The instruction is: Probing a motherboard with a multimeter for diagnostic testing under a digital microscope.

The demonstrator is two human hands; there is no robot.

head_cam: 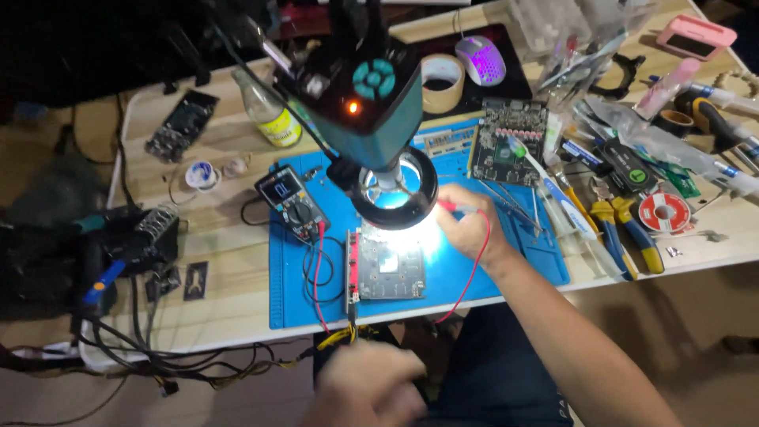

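There, your right hand (pixel 468 228) pinched a red probe (pixel 452 206) just right of the lit circuit board (pixel 387 265); your blurred left hand (pixel 371 387) hovered below it, its grip impossible to tell, the multimeter (pixel 292 202) up-left.

Circuit board (pixel 385 266) lies on the mat (pixel 514 261) at the bench's (pixel 229 308) near edge, w/ the microscope (pixel 371 87) & ring light (pixel 394 188) right above it. Multimeter (pixel 291 203) sits just left of the light, on the mat. Right hand (pixel 468 225) is right of the board w/ a probe (pixel 457 207); left hand (pixel 371 387) hangs below the bench edge. Second board (pixel 510 142) lies behind-right, tape roll (pixel 441 81) & mouse (pixel 482 59) further back. Pliers (pixel 624 233) lie off the mat, to the right.
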